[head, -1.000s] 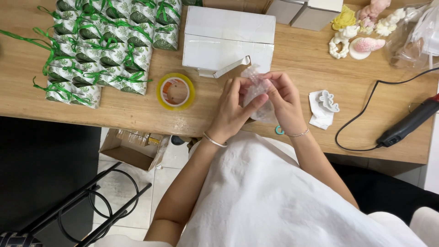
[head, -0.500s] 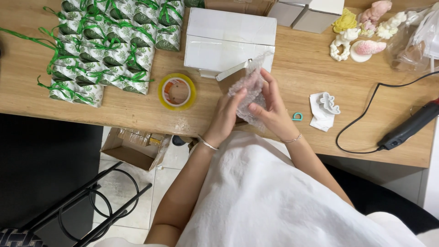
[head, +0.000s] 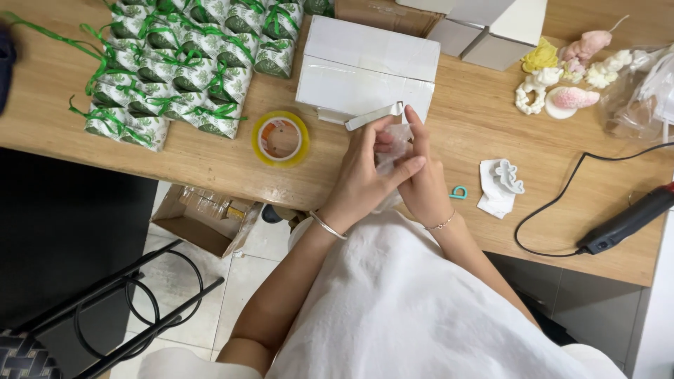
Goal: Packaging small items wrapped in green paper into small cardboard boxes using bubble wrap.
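Clear plastic bag (head: pixel 390 149) pinched between both hands, left hand (head: pixel 365 179) fingers grasping it; right hand (head: pixel 423 184) fingers clasped behind

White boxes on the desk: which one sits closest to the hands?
The large flat white box just above the left hand and right hand. The smaller white boxes sit farther back at the desk's far edge.

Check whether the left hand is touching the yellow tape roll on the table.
Apart. The head view shows the left hand closed on the clear plastic bag, with bare wooden table plainly visible between it and the yellow tape roll.
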